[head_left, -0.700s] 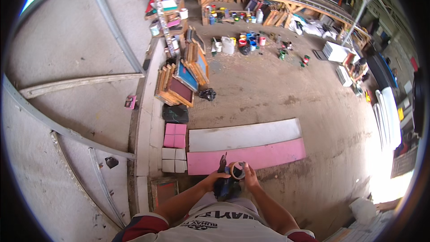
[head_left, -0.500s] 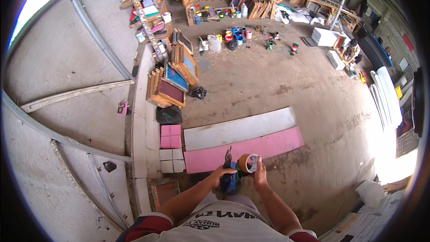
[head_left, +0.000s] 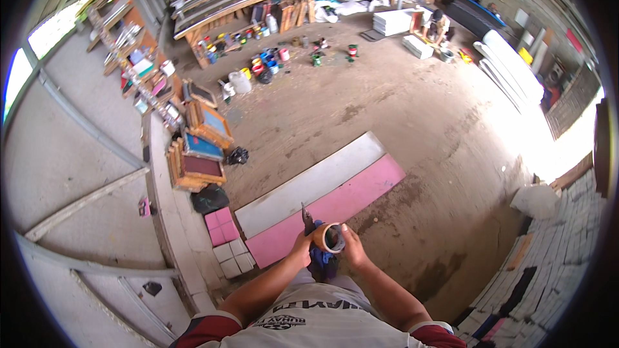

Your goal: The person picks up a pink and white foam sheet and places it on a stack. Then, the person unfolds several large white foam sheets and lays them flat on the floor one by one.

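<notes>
In front of my body, my right hand (head_left: 354, 250) grips a wide roll of brown packing tape (head_left: 320, 237) by its right side, its open core facing up toward me. My left hand (head_left: 300, 249) is closed around a dark, narrow, pointed tool (head_left: 307, 219) whose tip points away from me. The tool's exact kind is unclear. The left side of the tape roll sits right against my left hand. Something blue (head_left: 320, 258), like cloth or a handle, shows below the roll, partly hidden by it.
Long white (head_left: 309, 183) and pink sheets (head_left: 335, 209) lie on the floor ahead. Wrapped pink (head_left: 221, 226) and white stacks (head_left: 233, 258), then framed screens (head_left: 201, 154), line the left wall. Paint containers (head_left: 263, 64) stand farther off. A person (head_left: 436, 28) crouches at the far right.
My view has swung to the right, so the sheets and screens appear farther left and tilted. The tape roll has come closer to my left hand and tipped toward me.
</notes>
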The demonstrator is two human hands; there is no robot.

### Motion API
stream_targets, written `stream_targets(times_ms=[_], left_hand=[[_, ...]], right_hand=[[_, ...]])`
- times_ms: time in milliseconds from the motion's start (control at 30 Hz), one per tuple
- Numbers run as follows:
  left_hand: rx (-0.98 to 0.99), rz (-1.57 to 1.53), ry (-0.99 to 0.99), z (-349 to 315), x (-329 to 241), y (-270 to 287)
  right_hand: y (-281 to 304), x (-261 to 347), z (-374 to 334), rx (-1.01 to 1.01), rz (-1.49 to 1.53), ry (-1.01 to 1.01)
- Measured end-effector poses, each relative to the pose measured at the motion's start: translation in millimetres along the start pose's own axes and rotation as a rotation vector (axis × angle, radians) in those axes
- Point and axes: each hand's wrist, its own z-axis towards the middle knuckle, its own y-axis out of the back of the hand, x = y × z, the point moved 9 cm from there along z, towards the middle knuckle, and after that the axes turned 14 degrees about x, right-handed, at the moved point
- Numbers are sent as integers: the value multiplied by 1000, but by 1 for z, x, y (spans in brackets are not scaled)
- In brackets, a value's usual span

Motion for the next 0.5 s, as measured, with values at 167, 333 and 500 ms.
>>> stream_targets(times_ms=[167,333,500], left_hand=[[114,-80,59,11,10,-11],[235,-126,156,19,23,-31],[265,-137,282,30,38,-61]], right_hand=[[0,4,-2,-103,25,48],[10,11,-19,-217,140,17],[41,10,-48,-368,118,-13]])
